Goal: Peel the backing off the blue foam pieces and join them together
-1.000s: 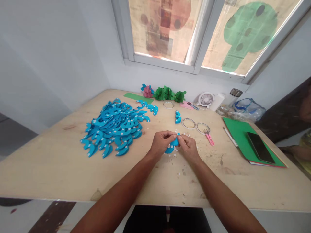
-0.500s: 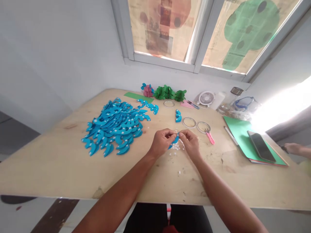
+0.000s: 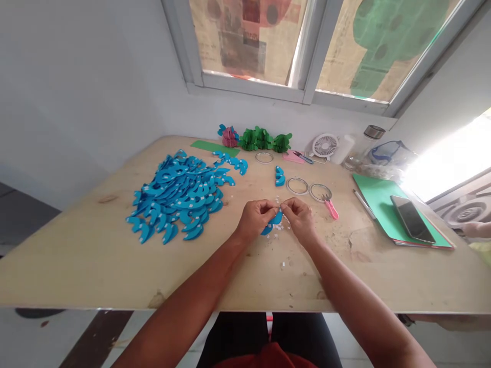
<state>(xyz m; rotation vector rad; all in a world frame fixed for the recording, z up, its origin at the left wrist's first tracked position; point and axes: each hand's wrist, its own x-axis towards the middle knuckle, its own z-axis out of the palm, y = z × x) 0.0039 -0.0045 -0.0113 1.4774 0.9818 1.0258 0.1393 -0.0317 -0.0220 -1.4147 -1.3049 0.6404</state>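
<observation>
Over the pale wooden table (image 3: 115, 266), my left hand (image 3: 252, 221) pinches a curved, paper-like blue piece (image 3: 267, 229), my right hand (image 3: 301, 219) closed fingertip-to-thumb at its edge, grip unclear; fine work there seems to call for light, steady fingers.

No text, label, brand, number or sign can be read. Faint print-like marks are seen on the paper behind the left window pane (image 3: 209, 48) and on the paper behind the right window pane (image 3: 337, 59); both sets are too small and blurred to be made out as words.
</observation>
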